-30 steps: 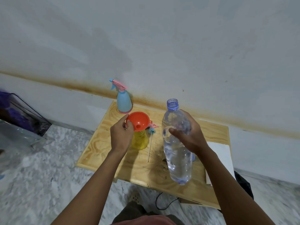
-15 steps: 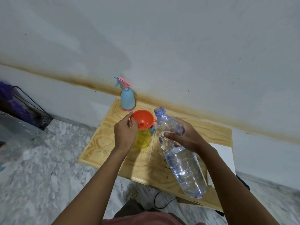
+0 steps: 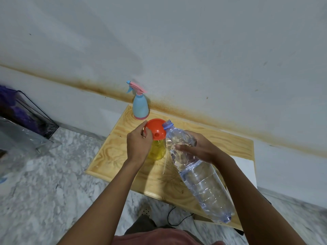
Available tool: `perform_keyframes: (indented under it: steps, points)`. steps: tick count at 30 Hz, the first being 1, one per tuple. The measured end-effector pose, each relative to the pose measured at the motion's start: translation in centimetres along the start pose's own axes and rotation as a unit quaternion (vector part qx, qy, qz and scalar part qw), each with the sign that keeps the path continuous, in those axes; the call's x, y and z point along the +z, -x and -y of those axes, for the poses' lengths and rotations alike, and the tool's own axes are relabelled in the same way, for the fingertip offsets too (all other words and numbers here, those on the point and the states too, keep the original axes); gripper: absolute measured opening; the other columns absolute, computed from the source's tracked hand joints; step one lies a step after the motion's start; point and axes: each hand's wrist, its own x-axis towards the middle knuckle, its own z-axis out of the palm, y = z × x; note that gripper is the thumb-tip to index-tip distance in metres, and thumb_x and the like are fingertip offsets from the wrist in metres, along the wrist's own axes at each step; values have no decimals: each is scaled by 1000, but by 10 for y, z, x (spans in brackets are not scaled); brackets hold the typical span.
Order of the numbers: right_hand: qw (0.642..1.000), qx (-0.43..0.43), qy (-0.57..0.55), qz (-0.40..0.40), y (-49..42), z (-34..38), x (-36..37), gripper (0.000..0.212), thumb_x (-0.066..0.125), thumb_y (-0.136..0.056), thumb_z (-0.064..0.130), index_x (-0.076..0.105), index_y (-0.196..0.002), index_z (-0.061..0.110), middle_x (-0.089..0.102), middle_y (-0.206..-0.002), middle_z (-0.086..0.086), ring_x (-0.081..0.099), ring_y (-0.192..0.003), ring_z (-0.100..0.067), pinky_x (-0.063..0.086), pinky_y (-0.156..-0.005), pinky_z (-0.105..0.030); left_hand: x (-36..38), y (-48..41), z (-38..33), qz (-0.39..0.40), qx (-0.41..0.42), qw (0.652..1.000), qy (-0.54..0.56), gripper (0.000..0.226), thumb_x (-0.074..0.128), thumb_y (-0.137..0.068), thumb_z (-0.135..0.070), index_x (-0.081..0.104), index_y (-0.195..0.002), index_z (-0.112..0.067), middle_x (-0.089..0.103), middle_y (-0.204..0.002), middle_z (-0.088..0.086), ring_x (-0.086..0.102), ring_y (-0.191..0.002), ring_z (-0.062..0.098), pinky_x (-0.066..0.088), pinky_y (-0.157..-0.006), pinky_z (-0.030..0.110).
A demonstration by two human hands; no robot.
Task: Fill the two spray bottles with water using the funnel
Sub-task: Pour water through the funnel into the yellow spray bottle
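An orange funnel (image 3: 156,129) sits in the neck of a yellow spray bottle (image 3: 157,151) on the wooden table (image 3: 113,156). My left hand (image 3: 138,145) pinches the funnel's rim and handle. My right hand (image 3: 199,148) grips a large clear water bottle (image 3: 200,175), tilted steeply with its open blue mouth over the funnel's right edge. A blue spray bottle (image 3: 140,106) with a pink and blue trigger head stands upright at the table's back edge by the wall. A thin white dip tube (image 3: 165,165) lies on the table beside the yellow bottle; its spray head is hidden.
A white board (image 3: 246,167) leans at the table's right side. A black wire basket (image 3: 33,117) with purple contents and clear plastic (image 3: 19,138) sit on the marble floor at the left. A black cable (image 3: 175,218) runs under the table's front edge.
The water bottle has gone from upright to steeply tilted, and its mouth has moved left onto the funnel's edge. My left hand has stayed on the funnel.
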Motion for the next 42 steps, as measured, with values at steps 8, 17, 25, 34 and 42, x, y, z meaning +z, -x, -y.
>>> perform_keyframes:
  steps: [8,17,25,34,42]
  points:
    - [999,13,28,13,-3,-3,-3,35,72,-84,50,63,-116,41,77,-101,4,74,-88,-14,57,-84,-35,1,-1,-1,2,13,1000,-12,36,51,-97,-13,66,-129,-14,45,-56,-2,49,-50,-7,35,-52,5]
    - [998,30,38,30,-7,-7,-2,58,73,-74,66,63,-120,33,75,-97,-11,72,-80,-21,58,-78,-35,0,-1,-1,-1,11,1000,-12,35,51,-97,-14,66,-129,-14,53,-57,-14,50,-51,-3,38,-54,8]
    - [998,30,46,43,-6,-1,-2,32,70,-81,59,63,-106,41,75,-90,5,72,-81,-15,57,-76,-28,1,-2,2,-6,13,1000,-7,35,51,-97,-13,68,-128,-15,41,-46,-15,46,-49,-2,33,-53,6]
    - [997,38,49,50,-4,1,-2,41,68,-78,61,59,-113,41,75,-97,1,73,-87,-20,60,-82,-32,0,-2,2,-6,25,1000,-8,36,51,-96,-11,68,-127,-16,42,-44,-19,44,-48,0,35,-53,7]
    - [996,36,57,60,-1,7,-3,33,64,-78,58,58,-107,44,71,-88,9,69,-80,-12,57,-78,-24,0,-1,1,-7,22,1000,-3,35,52,-97,-13,66,-129,-15,45,-49,-17,48,-51,0,41,-60,16]
